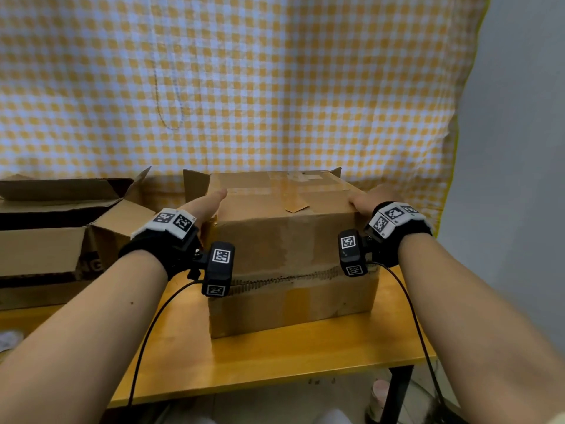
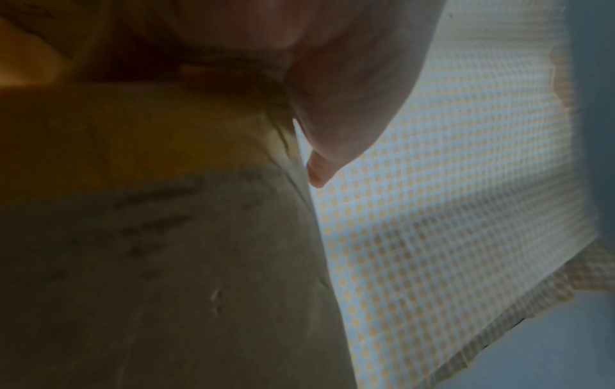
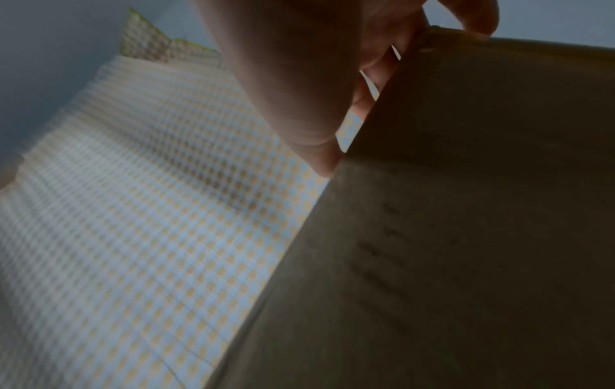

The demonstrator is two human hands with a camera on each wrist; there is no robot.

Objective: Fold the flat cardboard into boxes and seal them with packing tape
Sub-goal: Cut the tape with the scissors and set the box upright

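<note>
A closed cardboard box stands in the middle of the wooden table, with strips of brown tape across its top. My left hand is at the box's upper left edge, thumb lying straight on the top. In the left wrist view the left hand lies flat against the box's side. My right hand grips the upper right edge. In the right wrist view its thumb hooks over the top of the box and its fingers run down the side.
An open, empty cardboard box with raised flaps sits at the left of the table. A yellow-checked cloth hangs behind, and a grey wall is on the right. Black cables trail from both wrists over the table's front edge.
</note>
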